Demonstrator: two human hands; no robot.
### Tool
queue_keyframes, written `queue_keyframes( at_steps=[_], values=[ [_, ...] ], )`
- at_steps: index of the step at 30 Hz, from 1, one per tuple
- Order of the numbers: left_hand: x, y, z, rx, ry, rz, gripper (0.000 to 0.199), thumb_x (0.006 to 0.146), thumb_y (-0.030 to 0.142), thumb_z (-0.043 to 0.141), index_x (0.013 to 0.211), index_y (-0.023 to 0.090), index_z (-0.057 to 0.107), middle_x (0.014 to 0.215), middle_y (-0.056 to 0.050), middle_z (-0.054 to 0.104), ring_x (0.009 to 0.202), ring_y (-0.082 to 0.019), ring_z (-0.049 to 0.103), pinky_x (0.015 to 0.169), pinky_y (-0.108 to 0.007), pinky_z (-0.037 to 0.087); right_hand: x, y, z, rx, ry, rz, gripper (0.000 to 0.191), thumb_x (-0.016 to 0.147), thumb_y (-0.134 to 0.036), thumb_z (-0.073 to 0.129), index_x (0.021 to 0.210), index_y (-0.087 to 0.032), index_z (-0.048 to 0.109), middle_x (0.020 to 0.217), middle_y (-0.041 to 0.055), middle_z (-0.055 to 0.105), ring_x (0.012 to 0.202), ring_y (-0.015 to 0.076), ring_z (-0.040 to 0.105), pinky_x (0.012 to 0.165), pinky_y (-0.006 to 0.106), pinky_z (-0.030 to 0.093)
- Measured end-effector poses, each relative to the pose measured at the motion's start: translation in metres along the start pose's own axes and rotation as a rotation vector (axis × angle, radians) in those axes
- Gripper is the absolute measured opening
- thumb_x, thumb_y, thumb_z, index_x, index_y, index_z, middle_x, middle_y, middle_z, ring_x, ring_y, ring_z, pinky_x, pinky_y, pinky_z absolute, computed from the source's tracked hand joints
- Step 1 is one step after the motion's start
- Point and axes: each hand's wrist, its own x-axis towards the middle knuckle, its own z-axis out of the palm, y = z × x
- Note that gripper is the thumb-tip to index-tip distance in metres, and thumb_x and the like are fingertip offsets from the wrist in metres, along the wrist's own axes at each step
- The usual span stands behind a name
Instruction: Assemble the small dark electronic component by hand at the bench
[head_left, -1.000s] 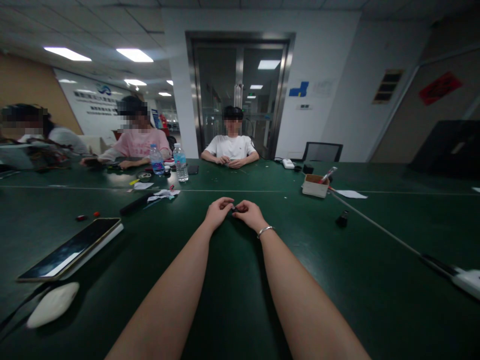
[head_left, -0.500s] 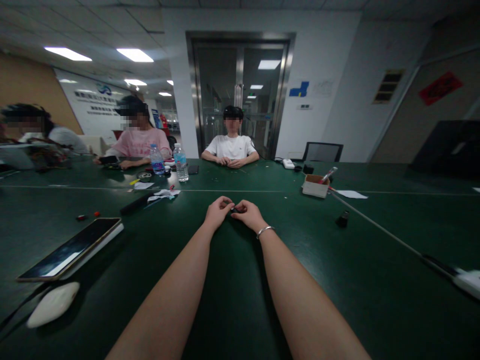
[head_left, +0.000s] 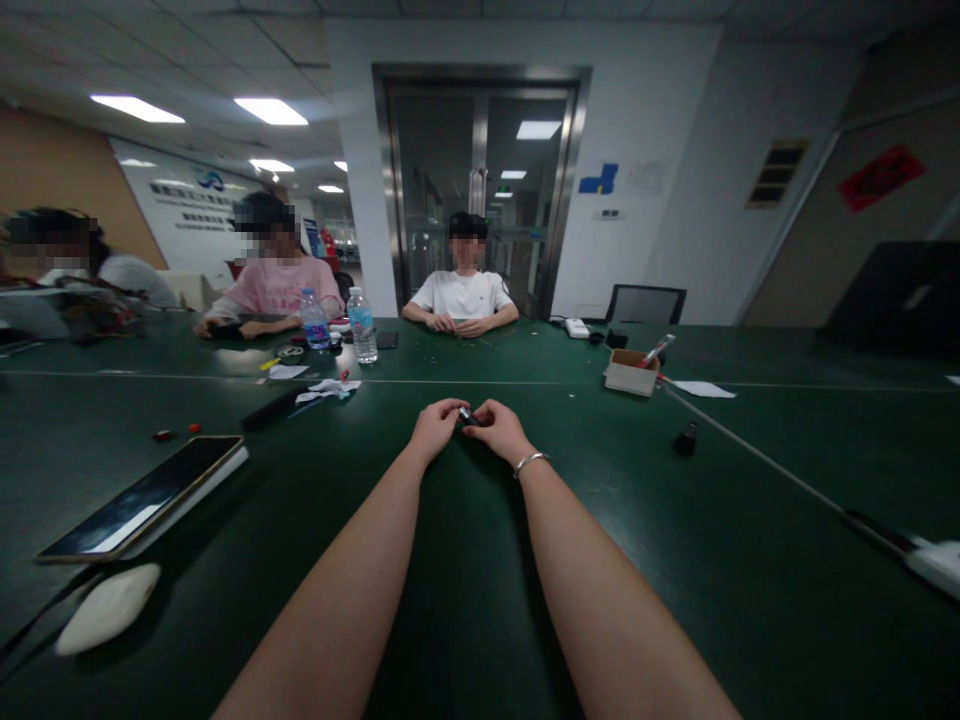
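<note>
In front of me both forearms reach over the green table. Between my fingertips is a small black piece with a shiny silver end, too small to name surely. My right hand, with a silver bangle at its wrist, pinches the dark part. The fingers of my left hand close on the silver end from the other side. Part of the piece is hidden behind the fingers.
A small box with a pen-like item stands ahead right, near a small dark object. On the left lie a phone on a white box and a white mouse. Water bottles stand farther off. A person sits opposite.
The silver end of the small piece now shows between my fingertips, where before it was mostly covered. My left fingers have shifted slightly; the arms stay nearly in place.
</note>
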Motion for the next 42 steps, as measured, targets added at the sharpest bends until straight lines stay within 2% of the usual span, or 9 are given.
queue_keyframes(
  at_steps=[7, 11, 15, 19, 23, 28, 33, 39, 42],
  values=[
    [-0.001, 0.006, 0.000, -0.022, 0.009, 0.026, 0.022, 0.078, 0.026, 0.052, 0.092, 0.018, 0.067, 0.090, -0.005, 0.069, 0.082, -0.016, 0.062, 0.077, -0.028, 0.046, 0.000, 0.001, 0.000, -0.008, 0.003, 0.003, 0.029, 0.053, -0.030, 0.074, 0.073, -0.018, 0.056, 0.066, -0.0038, 0.055, 0.061, 0.0122, 0.051, 0.058, 0.025, 0.040],
    [-0.002, 0.006, -0.002, 0.064, 0.041, -0.012, 0.025, 0.076, 0.038, 0.056, 0.086, 0.018, 0.067, 0.084, -0.005, 0.068, 0.076, -0.016, 0.060, 0.069, -0.026, 0.044, 0.000, 0.002, 0.000, -0.009, -0.002, -0.009, 0.030, 0.053, -0.031, 0.074, 0.073, -0.018, 0.056, 0.067, -0.0039, 0.055, 0.061, 0.0120, 0.050, 0.058, 0.025, 0.040],
    [-0.005, 0.010, -0.003, 0.126, 0.078, -0.064, 0.035, 0.071, 0.052, 0.057, 0.076, 0.018, 0.064, 0.069, -0.001, 0.064, 0.063, -0.014, 0.056, 0.058, -0.024, 0.039, -0.001, -0.001, 0.000, -0.027, -0.007, -0.022, 0.031, 0.053, -0.031, 0.075, 0.073, -0.018, 0.054, 0.067, -0.0041, 0.054, 0.061, 0.0118, 0.050, 0.057, 0.025, 0.039],
    [-0.009, 0.016, -0.004, 0.193, 0.124, -0.066, 0.039, 0.070, 0.057, 0.057, 0.065, 0.018, 0.057, 0.058, 0.003, 0.056, 0.055, -0.011, 0.049, 0.052, -0.023, 0.034, -0.003, -0.006, 0.000, -0.060, -0.023, -0.033, 0.030, 0.054, -0.029, 0.074, 0.072, -0.019, 0.053, 0.066, -0.0042, 0.053, 0.060, 0.0120, 0.050, 0.055, 0.024, 0.038],
    [-0.009, 0.017, -0.002, 0.197, 0.131, -0.085, 0.036, 0.070, 0.054, 0.058, 0.066, 0.018, 0.057, 0.060, 0.002, 0.058, 0.058, -0.012, 0.051, 0.055, -0.023, 0.036, -0.004, -0.007, -0.001, -0.061, -0.023, -0.050, 0.030, 0.054, -0.030, 0.073, 0.073, -0.019, 0.053, 0.067, -0.0037, 0.054, 0.061, 0.0124, 0.050, 0.055, 0.025, 0.038],
    [-0.007, 0.016, 0.000, -0.026, 0.078, -0.022, 0.026, 0.070, 0.035, 0.063, 0.090, 0.018, 0.061, 0.080, -0.003, 0.066, 0.072, -0.014, 0.060, 0.066, -0.024, 0.044, -0.003, -0.007, 0.000, -0.067, -0.018, -0.071, 0.028, 0.054, -0.027, 0.073, 0.071, -0.019, 0.052, 0.065, -0.0044, 0.053, 0.060, 0.0121, 0.049, 0.055, 0.024, 0.037],
    [-0.007, 0.017, 0.001, -0.023, -0.001, 0.015, 0.022, 0.072, 0.036, 0.061, 0.081, 0.017, 0.066, 0.077, -0.004, 0.067, 0.072, -0.015, 0.061, 0.068, -0.026, 0.047, -0.003, -0.005, 0.000, -0.061, -0.006, -0.071, 0.028, 0.055, -0.027, 0.073, 0.069, -0.019, 0.051, 0.064, -0.0047, 0.053, 0.060, 0.0116, 0.048, 0.055, 0.024, 0.037],
    [-0.007, 0.014, 0.001, -0.129, -0.065, 0.022, 0.022, 0.072, 0.025, 0.059, 0.091, 0.016, 0.067, 0.089, -0.007, 0.069, 0.081, -0.016, 0.063, 0.076, -0.028, 0.048, -0.001, -0.002, 0.001, -0.039, 0.011, -0.050, 0.028, 0.054, -0.028, 0.073, 0.070, -0.019, 0.051, 0.064, -0.0048, 0.053, 0.060, 0.0122, 0.049, 0.056, 0.024, 0.037],
    [-0.007, 0.014, 0.001, -0.095, -0.060, 0.026, 0.023, 0.073, 0.027, 0.059, 0.091, 0.016, 0.067, 0.089, -0.007, 0.069, 0.080, -0.017, 0.063, 0.076, -0.028, 0.048, -0.001, -0.001, 0.001, -0.037, 0.016, -0.052, 0.028, 0.054, -0.028, 0.073, 0.069, -0.019, 0.051, 0.065, -0.0046, 0.053, 0.061, 0.0120, 0.049, 0.056, 0.024, 0.038]
  ],
)
